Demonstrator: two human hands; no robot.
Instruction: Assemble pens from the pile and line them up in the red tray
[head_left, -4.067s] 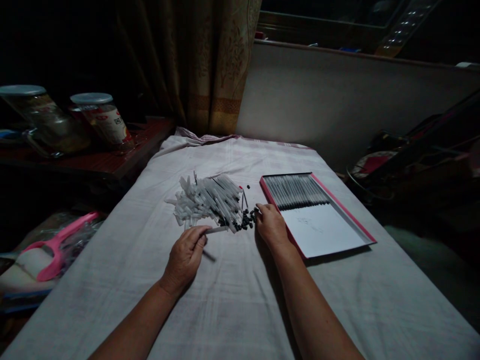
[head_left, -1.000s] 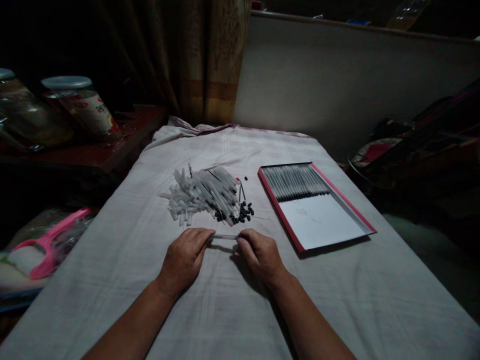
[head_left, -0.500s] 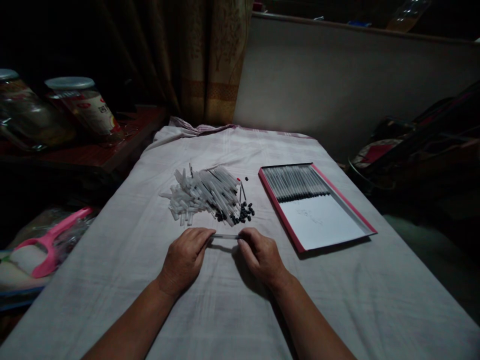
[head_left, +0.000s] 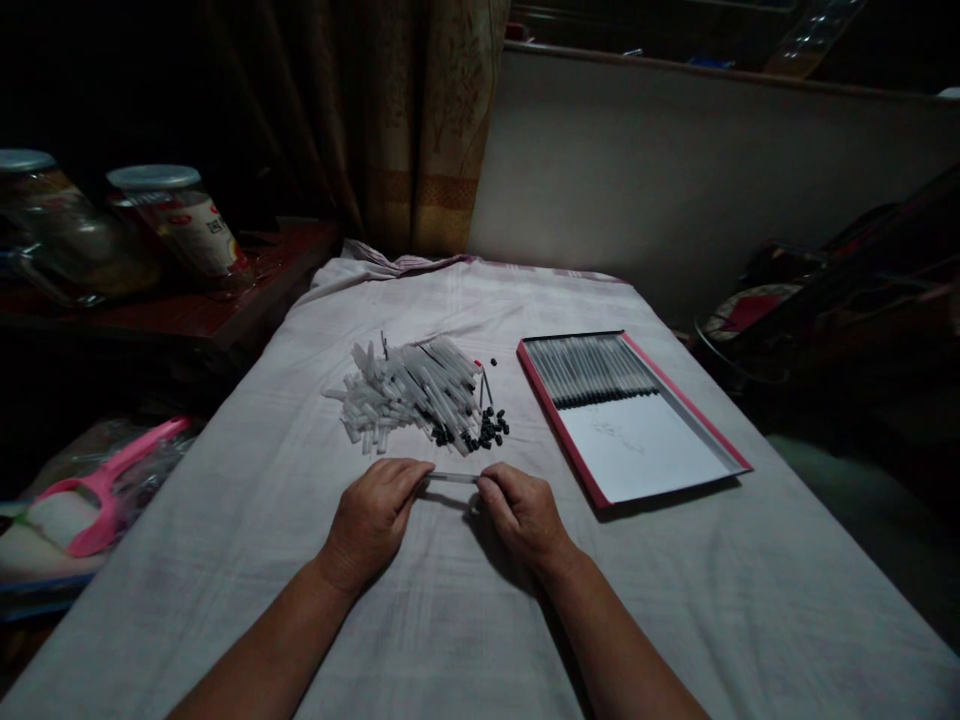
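My left hand (head_left: 373,518) and my right hand (head_left: 520,514) rest on the cloth-covered table (head_left: 420,620) and pinch the two ends of one clear pen barrel (head_left: 452,477) held level between them. Just beyond lies a heap of clear pen barrels and caps (head_left: 409,393), with small black plugs (head_left: 486,430) scattered at its right edge. To the right sits a flat red-rimmed tray (head_left: 637,440) with a row of finished pens (head_left: 592,371) at its far end and a white sheet in the near half.
Two lidded jars (head_left: 176,225) stand on a dark wooden side table (head_left: 187,315) at the left. A pink-handled tool (head_left: 105,480) lies low at the left. A curtain (head_left: 442,120) and wall back the table. Dark bags fill the right side.
Four seconds ago my right hand was at the black plugs by the tray and my left held the barrel alone. Now both hands grip the barrel; they have barely moved in the last second.
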